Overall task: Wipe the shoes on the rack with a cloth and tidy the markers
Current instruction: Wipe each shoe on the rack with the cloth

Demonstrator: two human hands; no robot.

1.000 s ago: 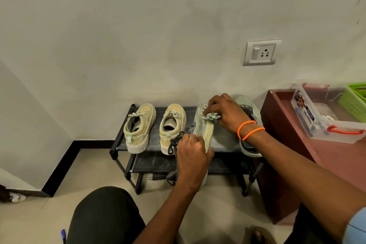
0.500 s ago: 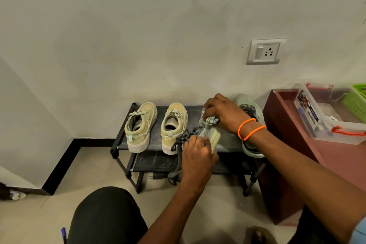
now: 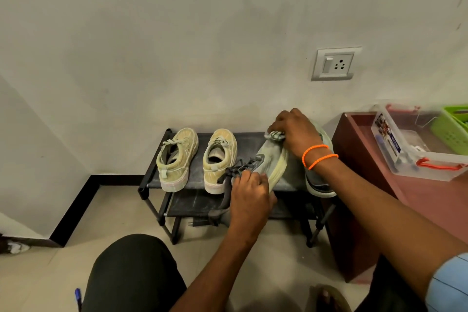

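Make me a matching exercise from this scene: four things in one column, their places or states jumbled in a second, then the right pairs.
Things:
1. cloth
2. grey shoe
3. tan shoes
4. clear box

Places or states:
A. standing untouched at the left of the rack
B. on the red-brown cabinet
C. bunched in the right hand
D. tipped on its side, held by the left hand

Pairs: 1-C, 2-D, 3-A, 4-B

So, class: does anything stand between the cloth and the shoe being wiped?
Nothing visible does. The right hand presses the cloth straight onto the tilted shoe, which the left hand grips.
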